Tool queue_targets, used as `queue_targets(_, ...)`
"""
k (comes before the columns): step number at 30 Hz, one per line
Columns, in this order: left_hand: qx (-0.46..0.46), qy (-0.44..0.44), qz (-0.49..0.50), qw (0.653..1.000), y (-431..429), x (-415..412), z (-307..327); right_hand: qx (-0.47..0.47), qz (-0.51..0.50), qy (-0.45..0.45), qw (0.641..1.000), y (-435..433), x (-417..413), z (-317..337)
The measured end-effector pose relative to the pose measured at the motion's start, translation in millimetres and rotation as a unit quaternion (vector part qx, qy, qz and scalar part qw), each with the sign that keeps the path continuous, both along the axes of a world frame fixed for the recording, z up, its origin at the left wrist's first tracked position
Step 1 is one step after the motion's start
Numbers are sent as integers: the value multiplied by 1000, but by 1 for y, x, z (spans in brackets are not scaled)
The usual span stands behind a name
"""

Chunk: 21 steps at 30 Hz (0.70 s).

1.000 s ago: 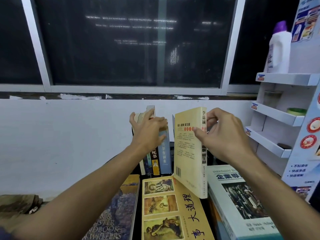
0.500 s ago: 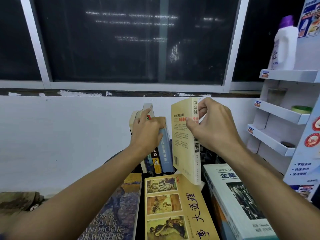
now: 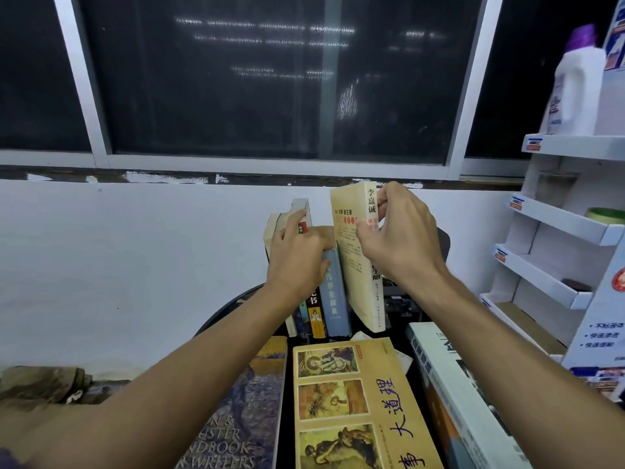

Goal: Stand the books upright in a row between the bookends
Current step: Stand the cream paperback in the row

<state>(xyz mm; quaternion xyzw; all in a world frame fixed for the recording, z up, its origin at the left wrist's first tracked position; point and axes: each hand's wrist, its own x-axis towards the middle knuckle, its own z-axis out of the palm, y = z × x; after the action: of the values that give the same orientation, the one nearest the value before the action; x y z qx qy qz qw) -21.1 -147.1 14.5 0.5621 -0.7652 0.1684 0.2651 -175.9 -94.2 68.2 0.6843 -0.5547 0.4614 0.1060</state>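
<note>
Hands work apart, one on each side of a narrow gap. The left hand (image 3: 297, 257) curls over the tops of the standing books (image 3: 314, 318) and braces them upright. The right hand (image 3: 400, 238) pinches the cream paperback (image 3: 353, 272) near its top corner, thumb on the cover and fingers behind the spine. The paperback hangs nearly upright, slightly tilted, at 3 o'clock of the row. Its lower edge is close to the black tabletop (image 3: 285, 434), but contact cannot be told.

To do this well, the person should probably set the bottom edge down squarely, then slide the paperback toward 9 o'clock until its cover meets the blue dictionary (image 3: 333, 299). The left hand should guard the row against tipping until the new book stands. A dark panel (image 3: 443, 240) past the right hand may be a bookend, but too little shows.

The paperback's spine reads 李嘉诚, and the blue spine ends in 学生辞典. At 6 o'clock lie three flat books:
- a yellow picture-cover book (image 3: 355, 401) with large purple characters, 大 among them
- a painted-cover book (image 3: 247, 418) showing "HANDBOOK" and "WRITERS"
- a white book (image 3: 473, 418), whose title is unreadable

At 2 o'clock a white display shelf (image 3: 575, 147) holds a purple-capped detergent bottle (image 3: 575, 82) with a blurred label.
</note>
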Motion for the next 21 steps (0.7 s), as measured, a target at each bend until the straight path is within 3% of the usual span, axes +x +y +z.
queue_targets(11,-9,16,-10,1000,-5,1,-4,-74,32,-61,995,-36,8,-67)
queue_targets(21,-7,24,-4,1000,-8,1,-7,-28,3,-60,998,-61,3,-113)
